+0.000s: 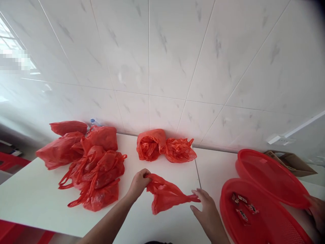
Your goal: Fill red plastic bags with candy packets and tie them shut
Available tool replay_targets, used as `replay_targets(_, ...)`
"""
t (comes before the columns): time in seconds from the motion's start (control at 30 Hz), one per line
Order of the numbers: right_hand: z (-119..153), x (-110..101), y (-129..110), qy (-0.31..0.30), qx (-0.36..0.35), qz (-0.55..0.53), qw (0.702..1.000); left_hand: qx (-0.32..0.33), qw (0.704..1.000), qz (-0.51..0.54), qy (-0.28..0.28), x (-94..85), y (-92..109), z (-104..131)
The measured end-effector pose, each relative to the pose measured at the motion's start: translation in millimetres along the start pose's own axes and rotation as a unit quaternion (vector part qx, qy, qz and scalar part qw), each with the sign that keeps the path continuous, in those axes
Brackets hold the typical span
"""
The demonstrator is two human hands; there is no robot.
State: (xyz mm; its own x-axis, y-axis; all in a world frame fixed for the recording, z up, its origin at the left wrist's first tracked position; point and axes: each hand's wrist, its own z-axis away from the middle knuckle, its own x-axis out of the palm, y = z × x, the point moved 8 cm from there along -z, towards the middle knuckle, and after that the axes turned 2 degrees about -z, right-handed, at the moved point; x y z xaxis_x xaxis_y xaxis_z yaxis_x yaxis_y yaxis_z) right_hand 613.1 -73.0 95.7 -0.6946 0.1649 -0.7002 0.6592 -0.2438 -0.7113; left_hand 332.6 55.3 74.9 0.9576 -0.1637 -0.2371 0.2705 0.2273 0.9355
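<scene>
A thin red plastic bag [166,195] stretches between my hands above the white table. My left hand [139,183] pinches its upper left edge between thumb and fingers. At the bag's narrow twisted right end, my right hand [205,206] has its fingers stretched out and its thumb apart; the fingertips touch the bag. Just beyond lie two bundles of red bags, a rolled one [151,144] and a crumpled one [180,149]. Several filled red bags [99,166] are heaped on the left.
A red basket [256,220] holding a few small wrapped packets [243,215] stands at the right. Another person's hand [317,208] is at the edge of a second red basket [271,176]. Behind are a cardboard box [291,162] and the tiled wall [167,61]. A bottle [93,122] stands back left.
</scene>
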Motion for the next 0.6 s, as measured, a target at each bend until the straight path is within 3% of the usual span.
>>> replay_targets(0.1,10.7,-0.6,-41.4,0.062,-0.080,0.036,0.994,-0.016,0.999,0.045,-0.024,19.1,-1.8,8.1)
replay_targets(0.23,16.6,33.4,-86.7,-0.020,-0.137,-0.034,0.990,-0.047,0.986,0.130,-0.095,50.1,-2.8,22.7)
replay_targets(0.3,10.6,54.2,-80.4,-0.068,-0.104,-0.022,0.992,-0.069,0.971,0.185,-0.138,63.6,-2.5,29.6)
replay_targets(0.43,-2.3,81.2,-28.3,-0.102,-0.025,0.105,0.989,-0.131,0.926,0.314,-0.161,73.0,-7.7,34.2)
replay_targets(0.53,-3.3,78.6,-3.9,-0.060,-0.009,0.153,0.986,-0.162,0.903,0.370,-0.144,69.2,-15.1,32.0)
replay_targets(0.6,1.9,65.1,-11.7,0.002,-0.041,0.140,0.989,-0.167,0.900,0.376,-0.143,67.1,-18.4,30.8)
